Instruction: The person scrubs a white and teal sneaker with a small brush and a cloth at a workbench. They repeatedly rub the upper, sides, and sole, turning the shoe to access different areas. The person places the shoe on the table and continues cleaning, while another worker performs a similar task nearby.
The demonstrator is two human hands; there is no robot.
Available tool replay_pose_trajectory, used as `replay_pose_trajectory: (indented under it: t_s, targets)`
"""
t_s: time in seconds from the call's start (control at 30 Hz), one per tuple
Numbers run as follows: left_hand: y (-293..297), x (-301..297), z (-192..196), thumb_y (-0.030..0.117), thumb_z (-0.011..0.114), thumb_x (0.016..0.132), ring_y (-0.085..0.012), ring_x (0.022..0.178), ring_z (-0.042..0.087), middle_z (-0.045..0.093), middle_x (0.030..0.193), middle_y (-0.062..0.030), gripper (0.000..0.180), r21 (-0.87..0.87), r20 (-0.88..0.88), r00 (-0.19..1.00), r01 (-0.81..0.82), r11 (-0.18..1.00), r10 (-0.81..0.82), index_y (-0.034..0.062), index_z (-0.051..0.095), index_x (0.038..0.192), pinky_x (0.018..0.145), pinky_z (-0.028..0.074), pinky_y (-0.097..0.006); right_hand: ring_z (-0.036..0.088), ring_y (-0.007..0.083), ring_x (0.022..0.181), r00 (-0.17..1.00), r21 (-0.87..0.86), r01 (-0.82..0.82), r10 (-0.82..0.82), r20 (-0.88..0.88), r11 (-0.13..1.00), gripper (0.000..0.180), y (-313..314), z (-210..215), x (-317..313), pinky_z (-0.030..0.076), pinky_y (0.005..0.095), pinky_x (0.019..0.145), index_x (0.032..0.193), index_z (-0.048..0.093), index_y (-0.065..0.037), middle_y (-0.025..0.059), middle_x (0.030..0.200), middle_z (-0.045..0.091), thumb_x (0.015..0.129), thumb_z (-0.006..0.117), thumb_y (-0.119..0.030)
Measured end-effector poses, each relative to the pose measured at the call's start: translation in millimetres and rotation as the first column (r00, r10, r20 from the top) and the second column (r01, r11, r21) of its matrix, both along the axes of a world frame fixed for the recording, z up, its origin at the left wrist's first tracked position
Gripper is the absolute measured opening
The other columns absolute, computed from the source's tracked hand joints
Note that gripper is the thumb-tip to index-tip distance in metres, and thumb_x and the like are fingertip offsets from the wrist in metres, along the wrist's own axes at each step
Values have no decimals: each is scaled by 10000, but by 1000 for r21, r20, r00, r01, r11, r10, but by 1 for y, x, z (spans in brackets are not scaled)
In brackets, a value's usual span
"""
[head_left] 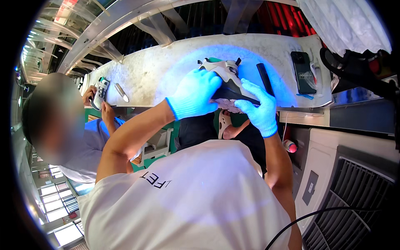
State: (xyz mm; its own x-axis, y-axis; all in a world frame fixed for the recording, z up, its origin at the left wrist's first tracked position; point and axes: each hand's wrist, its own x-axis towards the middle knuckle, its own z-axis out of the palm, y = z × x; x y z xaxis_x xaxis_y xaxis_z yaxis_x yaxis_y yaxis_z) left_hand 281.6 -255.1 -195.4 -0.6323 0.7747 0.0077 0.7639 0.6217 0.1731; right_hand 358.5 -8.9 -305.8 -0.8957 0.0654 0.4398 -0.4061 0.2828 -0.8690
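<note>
A white, grey and black sneaker [228, 71] with green inside its collar lies at the near edge of the table under a patch of blue light. My left hand [196, 92], in a knitted glove, is closed over the left part of the sneaker, its fingers bent against the upper. My right hand [259, 109], gloved too, grips the sneaker's right end, thumb low and fingers along the dark side. My gloves hide parts of the sneaker's sides. Just right of it, a black rod-shaped object [265, 79] rests on the table.
On the pale worktable [143, 66], a dark phone [303, 73] lies to the right, and a knife-like tool [121, 92] to the left. At far left a co-worker's hands hold another sneaker [100, 93]. A metal-framed rack [137, 18] runs behind. White cloth [346, 25] hangs back right.
</note>
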Motion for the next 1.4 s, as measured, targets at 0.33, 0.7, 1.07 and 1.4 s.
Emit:
replay_pose_trajectory:
  t_s: [0.33, 0.7, 1.07, 1.4]
  targets:
    - [13, -27, -4, 264, 945, 689, -409, 1001, 729, 733, 1026, -181, 377, 123, 262, 964, 11, 992, -43, 50, 749, 929, 883, 570, -499, 807, 386, 1165, 990, 308, 80, -41, -133, 948, 753, -8, 25, -3, 649, 443, 1011, 1348, 763, 24, 225, 1336, 793, 740, 1048, -317]
    - [18, -28, -14, 233, 967, 620, -408, 946, 709, 696, 993, -146, 488, 265, 411, 903, -246, 932, 122, 85, 652, 962, 798, 576, -492, 816, 324, 970, 986, 306, 98, -49, -162, 947, 713, -5, 29, -18, 664, 407, 830, 1321, 771, -75, 176, 1268, 812, 718, 1053, -328]
    - [21, -67, -4, 430, 984, 626, -372, 1027, 700, 706, 1099, -122, 657, 158, 402, 910, 41, 987, -102, 78, 694, 1099, 811, 553, -519, 761, 456, 1189, 894, 205, -187, 80, 441, 961, 909, -1, 72, -27, 624, 472, 980, 1542, 577, 38, 270, 1361, 751, 807, 963, -334]
    - [8, -71, -33, 428, 936, 733, -328, 1116, 731, 754, 1142, -104, 560, 311, 300, 924, 140, 940, -237, 105, 726, 1140, 807, 562, -563, 774, 427, 1118, 697, 159, -185, 15, 717, 970, 650, -31, 72, -59, 617, 449, 946, 1481, 655, -54, 244, 1249, 779, 897, 864, -250]
